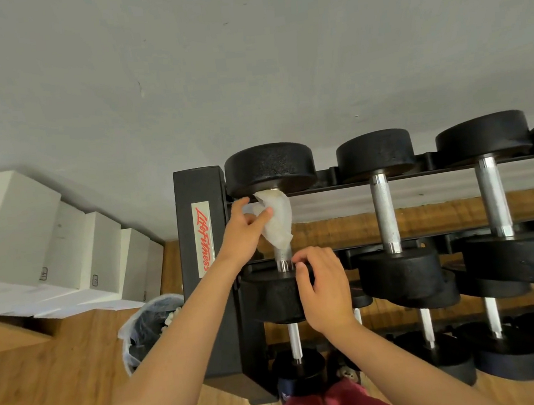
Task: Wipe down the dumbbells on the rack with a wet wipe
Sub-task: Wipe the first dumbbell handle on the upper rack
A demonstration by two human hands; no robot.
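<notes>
I'm clamping my left hand (pixel 245 227) fingers on the wet wipe (pixel 277 221) around the leftmost dumbbell (pixel 268 166) handle at frame centre, my right hand (pixel 326 288) fingers curling at its near head, grip unclear, while the rack's (pixel 199 189) other dumbbells (pixel 385 210) are probably waiting.

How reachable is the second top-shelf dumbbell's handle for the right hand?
Likely yes: right hand is at the first dumbbell's near head; the second dumbbell's handle beside it is bare, nothing between.

Both bare arms reach forward, the left one stretched farther. The left grip (pixel 245 227) is higher, thumb and fingers pinching a wet wipe (pixel 279 220). The right grip (pixel 324 291) is lower, its back to the camera, fingers loosely bent, thumb touching a dumbbell (pixel 268 297).
</notes>
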